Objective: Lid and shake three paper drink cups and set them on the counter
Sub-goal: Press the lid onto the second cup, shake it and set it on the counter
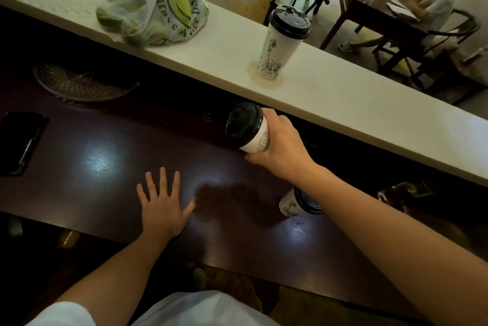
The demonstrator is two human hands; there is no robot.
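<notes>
The white tabletop [343,93] runs as a raised ledge along the far edge of the lower, dark tabletop [105,156], rising away and to the right of the person. On it, near its middle, one lidded cup [280,45] already stands upright on a pale ring, with a plastic bag [155,8] well apart toward the left end.

The right hand [282,148] holds a second cup [248,129] in the air above the dark tabletop, just short of the white ledge's near edge. Its fingers are clamped round the paper wall below the black lid. The cup is tipped, its long axis leaning so the lid points left and toward the camera, which fits a shake in progress. The ledge lies beyond and above the hand, so the cup would need righting, then lifting forward, probably to a spot beside the standing one.

A third cup [298,203], lidded, sits on the dark tabletop partly hidden under the right forearm, nearer the right hand than the left.

The left hand [163,204] lies flat on the dark tabletop near its near edge, fingers spread, holding nothing.
</notes>
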